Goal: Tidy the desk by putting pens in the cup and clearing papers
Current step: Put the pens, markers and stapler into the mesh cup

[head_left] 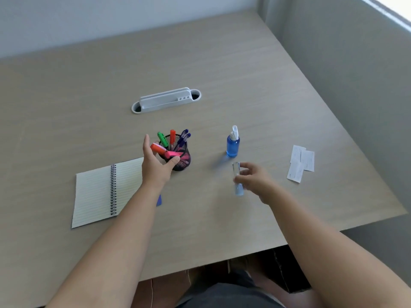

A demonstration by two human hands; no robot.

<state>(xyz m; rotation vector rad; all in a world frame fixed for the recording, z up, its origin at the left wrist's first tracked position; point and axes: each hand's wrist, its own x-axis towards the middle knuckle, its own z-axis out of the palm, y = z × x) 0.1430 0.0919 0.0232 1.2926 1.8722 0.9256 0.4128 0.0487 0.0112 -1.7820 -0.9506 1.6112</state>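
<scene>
A black mesh cup (180, 160) stands mid-desk holding green, orange and blue pens. My left hand (154, 164) is beside the cup's left side with fingers spread; a pink highlighter (174, 154) and an orange highlighter (158, 148) lie across the rim right by its fingers. My right hand (255, 178) pinches a clear bottle cap (236, 168) just above the desk, in front of the blue spray bottle (232, 146). White paper slips (301, 162) lie to the right. A small blue object (159, 200) peeks out beside my left forearm.
An open spiral notebook (104, 194) lies at the left. A grey cable-port cover (165, 100) sits farther back in the desk. Walls close the back and right sides. The desk's front edge runs near my lap.
</scene>
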